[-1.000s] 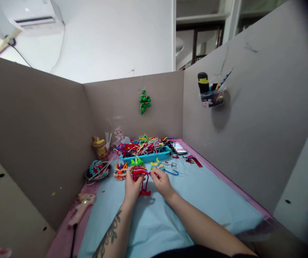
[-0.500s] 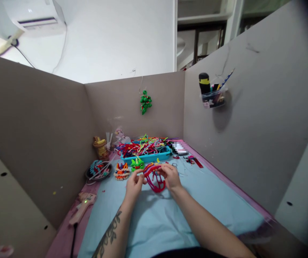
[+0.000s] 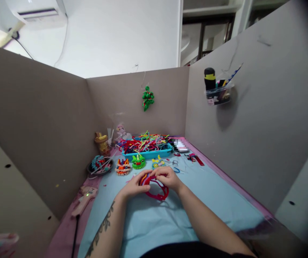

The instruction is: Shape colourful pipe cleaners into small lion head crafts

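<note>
Blue tray (image 3: 148, 155): coloured stems (image 3: 144, 144) | bowl (image 3: 90, 169): blue-red piece (image 3: 97, 160) | left hand (image 3: 134, 186), right hand (image 3: 169, 177): grip clasping red frame (image 3: 165, 194)

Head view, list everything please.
Looped piece: one, mostly red, centre
Tray: one, blue, at back
Strips: many, multicoloured, in tray
Figures: three, orange, green, blue-yellow, before tray
Bowl: one, dark, left
Jar: one, yellow, back left
Glue gun: one, pink, left edge
Scissors: one, silver, right of figures
Ornament: one, green, back panel
Holder: one, clear, right panel
Air conditioner: one, white, upper left
Sheet: one, blue, lower centre
Left hand, right hand: one each, on piece
</note>
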`<state>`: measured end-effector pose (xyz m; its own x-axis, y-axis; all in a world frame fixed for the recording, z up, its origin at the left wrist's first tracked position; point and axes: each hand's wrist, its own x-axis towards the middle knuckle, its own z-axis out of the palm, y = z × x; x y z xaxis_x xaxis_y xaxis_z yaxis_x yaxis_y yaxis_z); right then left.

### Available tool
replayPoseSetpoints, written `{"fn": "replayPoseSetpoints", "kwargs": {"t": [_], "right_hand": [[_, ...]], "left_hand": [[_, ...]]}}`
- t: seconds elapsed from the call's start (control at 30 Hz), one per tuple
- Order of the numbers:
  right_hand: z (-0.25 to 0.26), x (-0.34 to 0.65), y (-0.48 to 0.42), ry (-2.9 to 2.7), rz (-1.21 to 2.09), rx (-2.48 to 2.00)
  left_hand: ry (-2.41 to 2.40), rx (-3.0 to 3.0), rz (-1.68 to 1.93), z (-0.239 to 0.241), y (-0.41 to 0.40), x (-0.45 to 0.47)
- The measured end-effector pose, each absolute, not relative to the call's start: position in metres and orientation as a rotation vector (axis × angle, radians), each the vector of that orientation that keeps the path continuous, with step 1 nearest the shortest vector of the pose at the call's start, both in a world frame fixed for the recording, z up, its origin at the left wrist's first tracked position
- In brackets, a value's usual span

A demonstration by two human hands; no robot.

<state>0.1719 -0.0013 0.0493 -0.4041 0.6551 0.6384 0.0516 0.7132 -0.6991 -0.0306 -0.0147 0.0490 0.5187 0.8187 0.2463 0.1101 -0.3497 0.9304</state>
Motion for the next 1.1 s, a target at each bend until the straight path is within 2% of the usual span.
{"fn": "replayPoseSetpoints", "kwargs": {"t": [0.13,0.3,0.43,0.57,0.93,1.1], "right_hand": [[0.048,0.169,0.001,-1.873,0.506,-0.645],[0.037,0.153,0.001,-1.515,0.255,-0.866],[0.032,0.136,-0.005,-1.353,0.497,-0.911],[0.031,0.127,-0.006,-1.309,0.832,-0.853],[0.032,0.129,-0.005,-1.225,1.003,-0.799],[0.031,0.133,-0.006,-1.296,0.982,-0.733]], "left_hand": [[0.941,1.838,1.083,0.046,-0.011,-0.028],[1.221,2.0,1.547,0.043,-0.006,-0.02],[1.305,2.088,1.701,0.039,-0.007,-0.013],[1.241,2.211,1.64,0.036,-0.012,-0.005],[1.222,1.892,1.708,0.039,-0.013,0.002],[1.153,2.005,1.603,0.038,-0.011,0.001]]}}
